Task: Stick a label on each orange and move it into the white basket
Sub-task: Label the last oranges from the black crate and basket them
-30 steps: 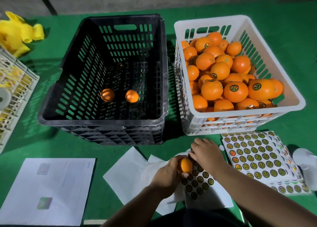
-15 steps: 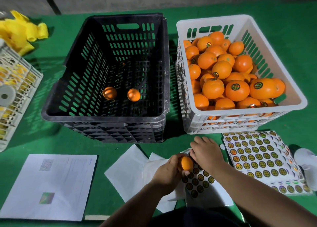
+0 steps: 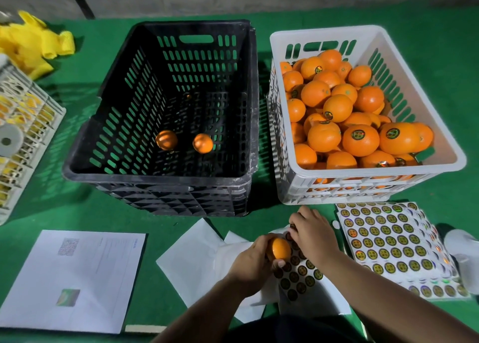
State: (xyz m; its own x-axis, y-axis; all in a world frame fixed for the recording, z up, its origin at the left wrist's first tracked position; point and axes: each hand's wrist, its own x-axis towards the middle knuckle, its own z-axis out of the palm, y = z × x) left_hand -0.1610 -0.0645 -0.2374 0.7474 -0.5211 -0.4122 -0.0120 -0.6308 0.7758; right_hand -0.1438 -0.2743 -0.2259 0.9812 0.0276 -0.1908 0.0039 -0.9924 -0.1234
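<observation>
The left hand (image 3: 255, 261) grips a small round orange (image 3: 280, 248), fingers curled round its near and left sides, holding it just above a partly used white sheet of round dark-and-gold labels (image 3: 300, 275) that lies on the green felt-covered table (image 3: 85, 213). The right hand (image 3: 312, 235) sits just right of the fruit and slightly beyond it, its fingers (image 3: 295, 224) bent down onto the far rows of that sheet as if picking at a label; whether they already pinch one cannot be told, since the fingertips are hidden under the knuckles.

The coming move turns on this: the bare face of the held orange points right and up, straight toward the right hand, so a peeled label has only a short way leftward to travel. The orange is near enough a ball that it has no long axis to mind. The white slotted plastic basket (image 3: 373, 173), heaped with labelled oranges, stands beyond and to the right, nearer the right hand.

Left of the basket stands a black slotted plastic crate (image 3: 158, 184) with two unlabelled oranges (image 3: 166, 140) on its floor. A fuller stack of label sheets (image 3: 388, 241) lies to the right of the hands, blank white backing papers (image 3: 186, 254) under the left wrist, a printed white page (image 3: 75, 278) at the left
</observation>
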